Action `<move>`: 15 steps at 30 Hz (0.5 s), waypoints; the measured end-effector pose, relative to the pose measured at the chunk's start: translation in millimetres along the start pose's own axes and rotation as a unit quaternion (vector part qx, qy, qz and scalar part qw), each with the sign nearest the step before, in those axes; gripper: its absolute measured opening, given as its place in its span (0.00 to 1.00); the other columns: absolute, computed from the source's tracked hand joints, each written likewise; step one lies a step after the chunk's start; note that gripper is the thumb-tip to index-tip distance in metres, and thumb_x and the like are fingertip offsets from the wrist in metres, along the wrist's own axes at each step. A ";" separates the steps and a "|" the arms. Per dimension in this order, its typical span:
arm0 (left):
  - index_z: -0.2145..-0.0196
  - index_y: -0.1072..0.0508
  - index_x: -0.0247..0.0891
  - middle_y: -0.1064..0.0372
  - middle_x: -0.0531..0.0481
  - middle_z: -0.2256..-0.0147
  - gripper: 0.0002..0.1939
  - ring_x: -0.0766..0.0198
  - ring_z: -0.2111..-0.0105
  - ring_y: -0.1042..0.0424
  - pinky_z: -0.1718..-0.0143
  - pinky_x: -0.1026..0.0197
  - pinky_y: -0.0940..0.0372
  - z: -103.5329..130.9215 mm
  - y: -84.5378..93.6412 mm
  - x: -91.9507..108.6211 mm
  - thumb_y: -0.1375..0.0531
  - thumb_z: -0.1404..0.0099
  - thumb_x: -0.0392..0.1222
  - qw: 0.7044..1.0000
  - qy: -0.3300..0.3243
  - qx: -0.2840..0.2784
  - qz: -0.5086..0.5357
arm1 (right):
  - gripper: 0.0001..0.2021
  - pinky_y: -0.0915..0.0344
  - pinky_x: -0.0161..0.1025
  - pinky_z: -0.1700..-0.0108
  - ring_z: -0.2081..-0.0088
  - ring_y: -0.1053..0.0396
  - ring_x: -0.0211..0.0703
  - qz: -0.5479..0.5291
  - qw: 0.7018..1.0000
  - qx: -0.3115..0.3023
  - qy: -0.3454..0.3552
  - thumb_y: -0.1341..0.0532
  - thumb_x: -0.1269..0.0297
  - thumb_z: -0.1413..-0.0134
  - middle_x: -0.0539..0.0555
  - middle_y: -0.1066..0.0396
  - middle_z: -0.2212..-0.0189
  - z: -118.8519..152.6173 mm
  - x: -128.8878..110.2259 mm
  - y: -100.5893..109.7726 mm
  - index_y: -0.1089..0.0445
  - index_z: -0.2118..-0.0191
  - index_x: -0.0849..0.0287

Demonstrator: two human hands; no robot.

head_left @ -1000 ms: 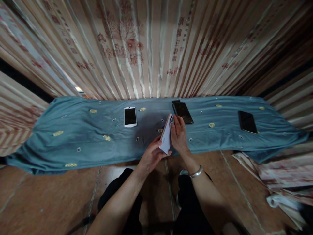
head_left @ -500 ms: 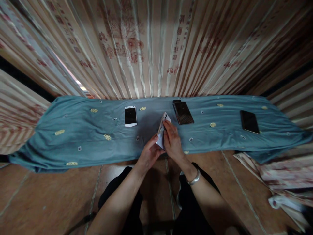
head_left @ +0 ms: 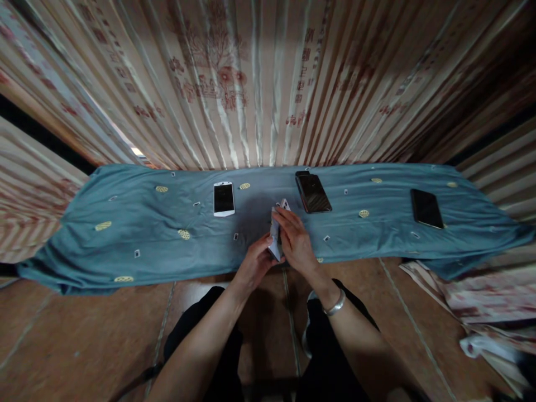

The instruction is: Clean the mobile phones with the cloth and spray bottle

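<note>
A light-coloured phone [head_left: 275,245] is held upright and tilted between my two hands, over the near edge of the cloth. My left hand [head_left: 256,262] grips its lower left part, thumb on the near side. My right hand [head_left: 294,237] is at its right, fingertips on a thin pale piece at the phone's upper end; whether this piece is a cover or part of the phone I cannot tell. A white phone [head_left: 224,199] with a dark screen lies to the left. Behind my right hand lies a dark phone [head_left: 315,194], partly over another dark item.
A black phone [head_left: 427,208] lies towards the right end of the blue-green cloth [head_left: 146,223]. Pleated patterned curtains [head_left: 259,84] hang behind and at both sides. Below are a tiled floor [head_left: 104,335] and my dark-clothed legs.
The thin pale piece now stands away from the phone's upper left side, with my right fingertips on it. The phone's top has dipped slightly. The items on the cloth have not moved.
</note>
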State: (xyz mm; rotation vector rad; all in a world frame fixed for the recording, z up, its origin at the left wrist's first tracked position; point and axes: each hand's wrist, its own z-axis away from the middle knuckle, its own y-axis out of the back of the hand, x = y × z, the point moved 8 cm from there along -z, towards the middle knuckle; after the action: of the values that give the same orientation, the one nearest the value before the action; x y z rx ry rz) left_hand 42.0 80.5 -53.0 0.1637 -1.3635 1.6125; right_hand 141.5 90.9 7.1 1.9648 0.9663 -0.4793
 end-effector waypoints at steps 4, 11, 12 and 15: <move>0.64 0.22 0.38 0.28 0.51 0.69 0.16 0.62 0.66 0.31 0.66 0.61 0.34 -0.8 5.5 9.8 0.30 0.49 0.49 1.000 -0.027 0.003 -0.017 | 0.24 0.38 0.54 0.35 0.36 0.38 0.48 -0.003 0.999 -0.018 0.037 0.52 0.73 0.37 0.57 0.31 0.40 8.0 -19.4 -7.4 0.32 0.39 0.54; 0.62 0.21 0.37 0.27 0.50 0.68 0.20 0.64 0.67 0.31 0.64 0.61 0.32 2.0 11.3 14.5 0.28 0.52 0.47 0.998 -0.040 0.026 -0.034 | 0.24 0.38 0.54 0.34 0.35 0.40 0.49 0.054 0.994 -0.036 0.086 0.52 0.76 0.36 0.62 0.32 0.40 11.7 -29.6 -10.6 0.35 0.37 0.61; 0.62 0.21 0.36 0.26 0.50 0.68 0.20 0.64 0.67 0.31 0.64 0.60 0.32 3.0 10.1 14.2 0.28 0.52 0.47 0.998 -0.038 0.024 -0.033 | 0.25 0.39 0.55 0.34 0.34 0.41 0.50 0.065 0.993 -0.035 0.091 0.52 0.76 0.36 0.63 0.33 0.40 10.5 -28.1 -9.9 0.36 0.36 0.63; 0.62 0.20 0.36 0.25 0.48 0.67 0.20 0.64 0.67 0.30 0.64 0.60 0.31 6.1 5.8 12.8 0.28 0.52 0.46 0.999 -0.029 0.018 -0.031 | 0.26 0.41 0.55 0.32 0.32 0.45 0.50 0.088 0.992 -0.022 0.090 0.52 0.76 0.36 0.65 0.36 0.37 4.8 -18.1 -4.7 0.40 0.34 0.65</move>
State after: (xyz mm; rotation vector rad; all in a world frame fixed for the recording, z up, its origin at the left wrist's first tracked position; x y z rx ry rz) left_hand 28.5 83.6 -46.5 0.2736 -1.3619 1.5917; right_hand 126.7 80.3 13.6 2.0575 0.8949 -0.1836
